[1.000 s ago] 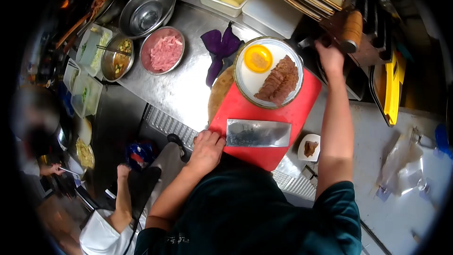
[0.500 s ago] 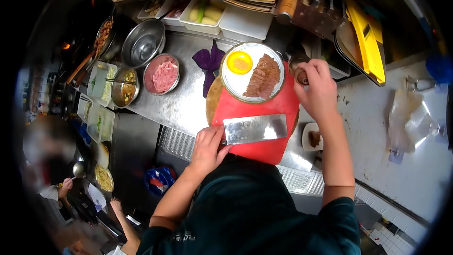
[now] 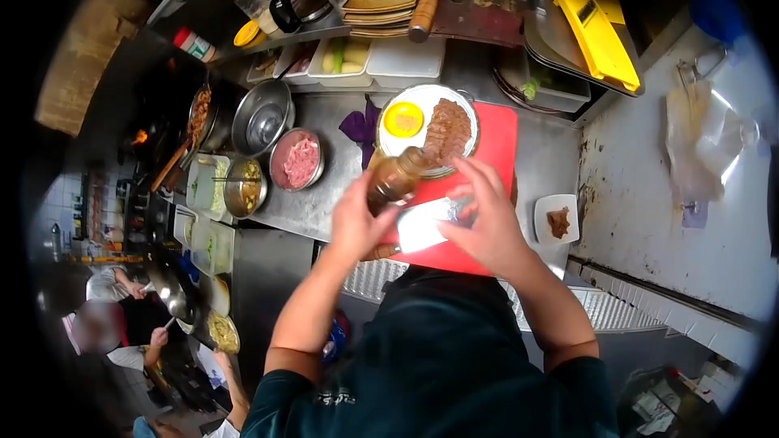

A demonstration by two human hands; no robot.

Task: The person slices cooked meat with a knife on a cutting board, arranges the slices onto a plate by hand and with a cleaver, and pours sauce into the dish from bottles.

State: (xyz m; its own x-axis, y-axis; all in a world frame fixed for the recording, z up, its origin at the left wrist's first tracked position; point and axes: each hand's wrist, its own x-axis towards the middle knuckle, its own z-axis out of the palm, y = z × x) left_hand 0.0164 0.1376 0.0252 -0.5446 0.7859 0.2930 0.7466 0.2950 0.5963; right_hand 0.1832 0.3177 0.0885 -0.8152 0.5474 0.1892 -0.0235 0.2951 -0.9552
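My left hand [image 3: 357, 215] is wrapped round a brown glass jar [image 3: 395, 178], tilted above the red cutting board [image 3: 497, 134]. My right hand [image 3: 487, 219] is just right of it, thumb and fingers curved; a small blurred thing, perhaps a lid, shows between them. Under the hands the cleaver [image 3: 426, 225] lies on the board, its wooden handle to the left. Beyond them a round plate [image 3: 391, 143] holds sliced brown meat [image 3: 448, 131] and a yellow dish [image 3: 403, 120].
A small white dish [image 3: 557, 219] of brown food stands at the right. Leftward are a bowl of pink meat [image 3: 297, 160], a steel bowl [image 3: 262, 118] and a purple cloth [image 3: 357, 126]. Knives and trays line the back. A co-worker [image 3: 122, 308] is at the lower left.
My right hand has come left from the board's right side. The jar is now in my left hand, which has left the cleaver's handle and risen. The view has shifted.
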